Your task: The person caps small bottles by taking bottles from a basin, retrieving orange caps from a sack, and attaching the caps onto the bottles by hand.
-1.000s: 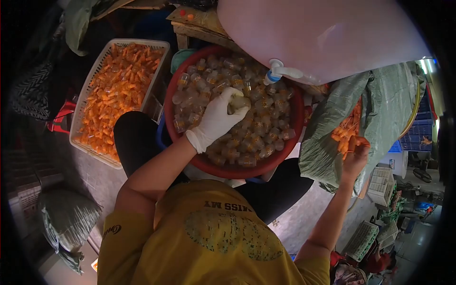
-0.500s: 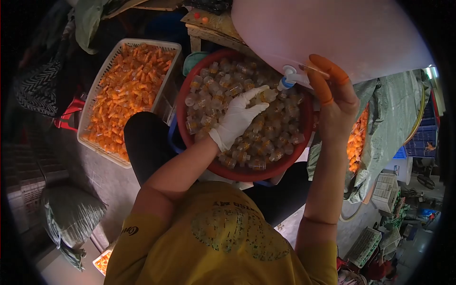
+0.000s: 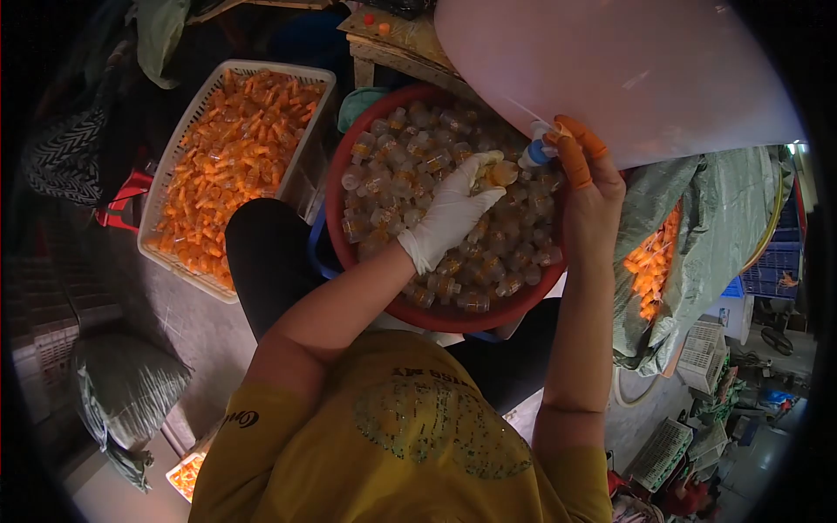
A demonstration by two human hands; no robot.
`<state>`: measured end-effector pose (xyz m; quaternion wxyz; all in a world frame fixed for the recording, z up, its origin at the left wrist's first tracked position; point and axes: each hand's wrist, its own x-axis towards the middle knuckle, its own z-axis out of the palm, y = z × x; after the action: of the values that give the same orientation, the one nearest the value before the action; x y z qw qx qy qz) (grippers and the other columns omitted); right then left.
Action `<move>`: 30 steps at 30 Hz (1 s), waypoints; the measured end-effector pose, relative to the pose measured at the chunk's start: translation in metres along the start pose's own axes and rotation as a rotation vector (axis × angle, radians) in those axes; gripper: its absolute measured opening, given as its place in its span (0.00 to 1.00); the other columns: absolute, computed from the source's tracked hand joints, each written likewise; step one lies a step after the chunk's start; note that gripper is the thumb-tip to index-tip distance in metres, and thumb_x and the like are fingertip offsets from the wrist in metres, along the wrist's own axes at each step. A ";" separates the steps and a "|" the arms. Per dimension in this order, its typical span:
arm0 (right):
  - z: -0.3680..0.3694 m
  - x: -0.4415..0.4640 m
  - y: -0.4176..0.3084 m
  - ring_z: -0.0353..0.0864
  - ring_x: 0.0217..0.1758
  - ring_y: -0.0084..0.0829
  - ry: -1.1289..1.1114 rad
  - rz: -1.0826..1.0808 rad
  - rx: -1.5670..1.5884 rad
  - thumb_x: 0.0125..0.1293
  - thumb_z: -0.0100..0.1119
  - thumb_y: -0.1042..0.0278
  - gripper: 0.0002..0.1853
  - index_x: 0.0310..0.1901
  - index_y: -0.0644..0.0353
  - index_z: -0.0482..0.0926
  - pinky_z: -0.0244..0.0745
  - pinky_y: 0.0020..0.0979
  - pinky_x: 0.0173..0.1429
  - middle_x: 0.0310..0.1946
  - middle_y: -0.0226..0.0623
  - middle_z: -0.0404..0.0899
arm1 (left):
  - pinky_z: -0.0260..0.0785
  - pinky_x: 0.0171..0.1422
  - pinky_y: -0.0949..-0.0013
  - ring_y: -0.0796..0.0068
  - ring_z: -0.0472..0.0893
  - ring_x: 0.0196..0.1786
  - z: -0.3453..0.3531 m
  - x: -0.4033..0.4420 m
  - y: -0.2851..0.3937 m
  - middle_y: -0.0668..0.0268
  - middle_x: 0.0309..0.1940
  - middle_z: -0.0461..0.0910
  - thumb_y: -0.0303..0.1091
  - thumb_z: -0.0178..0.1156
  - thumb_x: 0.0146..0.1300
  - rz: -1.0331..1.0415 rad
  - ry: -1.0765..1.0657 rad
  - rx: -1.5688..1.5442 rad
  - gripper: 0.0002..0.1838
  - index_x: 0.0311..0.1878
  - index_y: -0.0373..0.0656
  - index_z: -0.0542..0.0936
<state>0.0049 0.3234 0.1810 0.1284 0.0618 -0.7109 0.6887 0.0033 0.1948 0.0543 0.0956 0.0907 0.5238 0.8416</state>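
My left hand [image 3: 453, 209], in a white glove, is closed around a small clear plastic bottle [image 3: 503, 173] above the tub. Right beside that bottle is a small blue and white tap [image 3: 535, 155] at the lower edge of a big pale, bulging bag [image 3: 628, 78]. My right hand [image 3: 593, 166] wears orange finger covers, and its fingertips are closed at the tap's white part. A red round tub [image 3: 345, 144] between my knees holds many small clear bottles [image 3: 418, 187] with orange print.
To the left stands a cream basket [image 3: 157, 205] full of orange-topped pieces [image 3: 235, 157]. A wooden bench [image 3: 375, 48] is behind the tub. On the right, a grey-green sack [image 3: 697, 227] lies open over more orange pieces [image 3: 652, 261]. A stuffed sack [image 3: 126, 375] sits lower left.
My right hand has come down and left, its raised fingers closing at the tap. My left hand has shifted slightly right with the bottle, now turned more end-on to me. The bag's edge sits lower.
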 end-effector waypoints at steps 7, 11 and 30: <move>-0.002 -0.003 -0.004 0.78 0.49 0.21 -0.003 -0.019 -0.002 0.64 0.65 0.76 0.14 0.52 0.63 0.82 0.70 0.24 0.59 0.44 0.28 0.82 | 0.64 0.66 0.75 0.78 0.73 0.59 0.005 -0.002 0.010 0.65 0.57 0.74 0.20 0.60 0.64 -0.033 0.028 0.059 0.26 0.66 0.37 0.67; -0.001 -0.015 -0.021 0.78 0.47 0.22 -0.018 -0.167 -0.104 0.61 0.66 0.80 0.16 0.52 0.63 0.81 0.71 0.25 0.57 0.45 0.30 0.81 | 0.66 0.62 0.75 0.79 0.75 0.55 0.007 -0.002 0.010 0.66 0.54 0.76 0.23 0.61 0.64 -0.028 0.024 0.025 0.24 0.63 0.38 0.69; -0.054 -0.071 -0.025 0.79 0.47 0.39 -0.550 -0.298 -0.591 0.57 0.65 0.82 0.13 0.45 0.65 0.82 0.76 0.31 0.49 0.45 0.39 0.79 | 0.61 0.33 0.80 0.85 0.67 0.25 0.002 -0.066 0.074 0.73 0.24 0.71 0.43 0.59 0.71 -0.585 -0.466 -0.218 0.18 0.49 0.36 0.78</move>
<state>0.0847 0.3702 0.1870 0.0441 0.3057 -0.8686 0.3874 0.0623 0.1472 0.1185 0.4570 0.1156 0.3992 0.7864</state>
